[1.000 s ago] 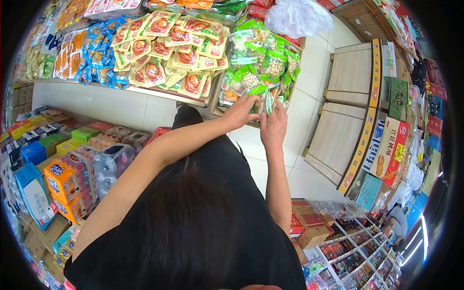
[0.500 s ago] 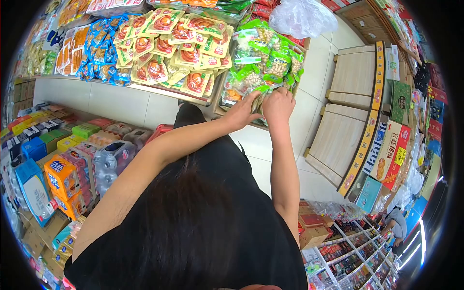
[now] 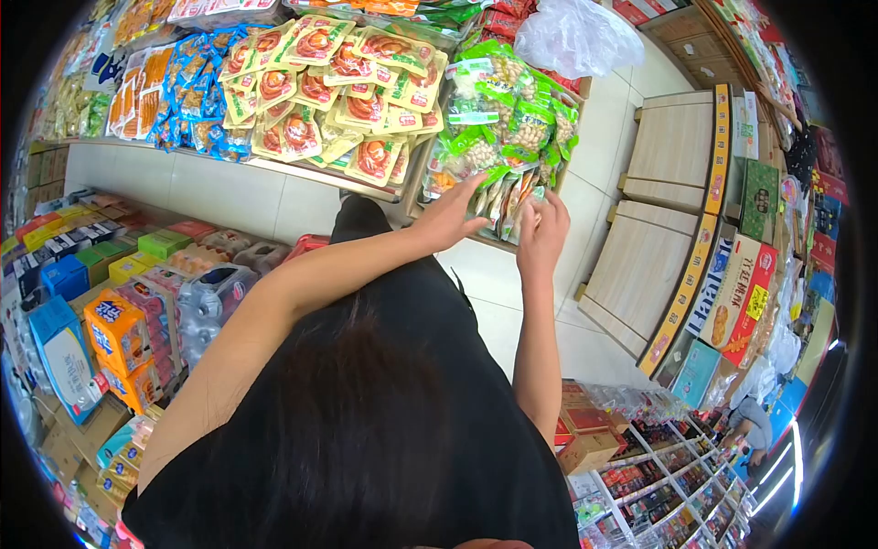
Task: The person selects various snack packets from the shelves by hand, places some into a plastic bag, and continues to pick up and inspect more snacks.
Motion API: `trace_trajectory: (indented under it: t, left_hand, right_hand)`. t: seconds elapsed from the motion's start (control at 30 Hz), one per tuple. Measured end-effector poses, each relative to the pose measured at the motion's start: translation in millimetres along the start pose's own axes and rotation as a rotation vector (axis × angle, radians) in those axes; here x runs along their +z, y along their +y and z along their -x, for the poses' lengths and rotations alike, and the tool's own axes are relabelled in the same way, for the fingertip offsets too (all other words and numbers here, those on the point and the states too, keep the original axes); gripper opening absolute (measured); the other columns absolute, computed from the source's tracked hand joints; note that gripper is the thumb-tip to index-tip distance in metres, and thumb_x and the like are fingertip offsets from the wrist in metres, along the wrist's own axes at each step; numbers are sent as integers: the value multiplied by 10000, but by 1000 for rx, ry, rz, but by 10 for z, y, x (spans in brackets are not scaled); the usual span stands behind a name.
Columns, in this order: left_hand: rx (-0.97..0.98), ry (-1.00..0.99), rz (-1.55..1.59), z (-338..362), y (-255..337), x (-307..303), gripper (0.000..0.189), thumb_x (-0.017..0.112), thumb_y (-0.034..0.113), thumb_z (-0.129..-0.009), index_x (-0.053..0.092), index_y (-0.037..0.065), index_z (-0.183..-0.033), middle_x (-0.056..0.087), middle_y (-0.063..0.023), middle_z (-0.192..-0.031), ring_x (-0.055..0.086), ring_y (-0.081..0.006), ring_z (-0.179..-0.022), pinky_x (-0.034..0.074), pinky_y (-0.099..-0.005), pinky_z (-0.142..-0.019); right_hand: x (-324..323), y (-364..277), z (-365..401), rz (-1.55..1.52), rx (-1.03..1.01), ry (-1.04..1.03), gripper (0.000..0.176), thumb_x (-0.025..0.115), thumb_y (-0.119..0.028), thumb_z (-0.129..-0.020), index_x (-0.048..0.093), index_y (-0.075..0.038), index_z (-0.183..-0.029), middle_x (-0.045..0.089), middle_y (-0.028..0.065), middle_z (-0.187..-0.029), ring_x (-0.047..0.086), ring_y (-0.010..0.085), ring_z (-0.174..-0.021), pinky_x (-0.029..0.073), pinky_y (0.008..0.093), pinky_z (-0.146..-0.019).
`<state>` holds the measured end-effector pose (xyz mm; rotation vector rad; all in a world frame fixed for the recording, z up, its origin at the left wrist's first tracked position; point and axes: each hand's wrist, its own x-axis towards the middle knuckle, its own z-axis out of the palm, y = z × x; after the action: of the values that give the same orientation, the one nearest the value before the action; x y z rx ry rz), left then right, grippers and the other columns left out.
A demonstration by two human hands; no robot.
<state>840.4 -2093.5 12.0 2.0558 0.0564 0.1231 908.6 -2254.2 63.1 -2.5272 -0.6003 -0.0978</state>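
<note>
Green-and-clear snack bags [image 3: 503, 101] with pale, nut-like contents fill a shallow display box at the top centre. Along its near edge stands a row of narrow packets [image 3: 501, 203], edges up. My left hand [image 3: 445, 220] is at the left end of this row, fingers stretched and thumb apart, holding nothing that I can see. At the row's right end, my right hand [image 3: 545, 231] has its fingers curled round a small packet [image 3: 538, 195], mostly hidden by the fingers.
Cream-and-red food packets [image 3: 366, 91] are heaped left of the green bags, with blue packets [image 3: 194, 91] beyond. A crumpled clear plastic bag [image 3: 581, 38] lies at the back. Wooden shelves [image 3: 631, 265] stand on the right, stacked drink packs [image 3: 215, 297] on the left. A person [image 3: 752, 425] is far right.
My right hand has moved right and slightly nearer to me, away from my left hand. More of the upright packets now show between the hands. My left hand has barely moved.
</note>
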Motion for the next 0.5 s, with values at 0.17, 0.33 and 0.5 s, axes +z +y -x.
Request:
trace_trajectory:
  t: [0.17,0.33,0.5]
  left_hand:
    - [-55,-7,-11,-57,54,-164,673,661,212,-782,302,58,-1330,402,-200,-1272,384,-356,-1183,332,-414,-976]
    - [331,-93,-237,-191,188,141,705,652,300,-764,303,188,-1366,287,-128,-1392,269,-318,-1287,237,-486,-1029]
    - [405,-307,-515,-143,98,281,733,628,373,-776,263,212,-1392,171,-73,-1466,126,-288,-1357,156,-553,-1046]
  right_hand:
    - [-21,604,818,-262,335,228,139,510,-144,-879,572,-21,-892,504,176,-1163,472,298,-1075,354,377,-935]
    - [196,977,1597,-349,639,206,153,512,-144,-880,579,-9,-905,533,169,-1113,497,267,-1047,392,354,-894]
    - [501,1014,2150,-301,736,-62,164,533,-157,-868,610,-15,-899,591,132,-988,562,231,-908,438,318,-817]
